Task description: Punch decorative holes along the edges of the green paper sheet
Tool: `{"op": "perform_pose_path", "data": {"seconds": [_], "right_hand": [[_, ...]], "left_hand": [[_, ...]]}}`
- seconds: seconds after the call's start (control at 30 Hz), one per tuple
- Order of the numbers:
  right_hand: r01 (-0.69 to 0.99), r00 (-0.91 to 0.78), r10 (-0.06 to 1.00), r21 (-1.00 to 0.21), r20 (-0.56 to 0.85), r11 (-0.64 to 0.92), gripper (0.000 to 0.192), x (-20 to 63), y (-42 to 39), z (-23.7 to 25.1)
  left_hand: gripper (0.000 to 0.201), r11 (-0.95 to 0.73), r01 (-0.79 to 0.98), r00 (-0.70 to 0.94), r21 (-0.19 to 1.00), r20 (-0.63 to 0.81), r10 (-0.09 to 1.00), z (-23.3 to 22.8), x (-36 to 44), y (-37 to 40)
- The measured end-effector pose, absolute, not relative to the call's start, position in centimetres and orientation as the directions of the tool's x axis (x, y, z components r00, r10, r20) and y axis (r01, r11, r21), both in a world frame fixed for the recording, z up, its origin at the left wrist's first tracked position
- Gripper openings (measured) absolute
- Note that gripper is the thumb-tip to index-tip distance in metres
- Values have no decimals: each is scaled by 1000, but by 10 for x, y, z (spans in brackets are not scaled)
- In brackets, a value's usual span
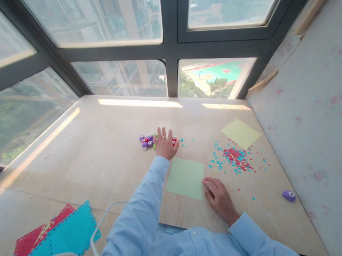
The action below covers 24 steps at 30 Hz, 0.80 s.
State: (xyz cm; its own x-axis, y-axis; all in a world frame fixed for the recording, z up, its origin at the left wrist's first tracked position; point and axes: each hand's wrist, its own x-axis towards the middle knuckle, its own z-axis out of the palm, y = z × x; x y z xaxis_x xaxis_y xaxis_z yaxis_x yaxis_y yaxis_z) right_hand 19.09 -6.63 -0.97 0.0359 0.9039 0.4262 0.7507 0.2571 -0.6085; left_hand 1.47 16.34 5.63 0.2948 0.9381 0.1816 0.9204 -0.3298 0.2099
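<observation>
My left hand (164, 143) reaches forward with its fingers spread over a cluster of small rounded pieces (150, 143) with eye-like spots. They are purple, red and green and partly hidden under the hand. A light green square of paper (185, 179) lies flat on the wooden surface in front of me. My right hand (220, 198) rests at the paper's right edge, its fingers curled with the tips at the edge. A pale yellow square of paper (241, 133) lies farther right, beside a heap of red and blue confetti (237, 158).
A purple piece with an eye (288, 196) lies near the right wall. Blue and red sheets (56, 245) with punched holes overlap at lower left, crossed by a white cable (94, 248). Windows with dark frames (113, 52) border the far side of the wooden surface (66, 162).
</observation>
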Motion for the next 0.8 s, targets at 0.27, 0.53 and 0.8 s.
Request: {"op": "perform_pose_path", "data": {"seconds": [0.27, 0.53, 0.8], "right_hand": [[725, 18, 900, -626, 435, 287, 28, 195, -66, -9], [720, 22, 903, -634, 430, 284, 27, 194, -65, -4], [718, 30, 905, -639, 425, 276, 29, 195, -65, -2]], "left_hand": [[66, -269, 960, 275, 76, -81, 958, 46, 18, 212], [50, -300, 949, 306, 95, -55, 951, 48, -15, 207], [46, -347, 933, 353, 95, -53, 934, 49, -39, 197]]}}
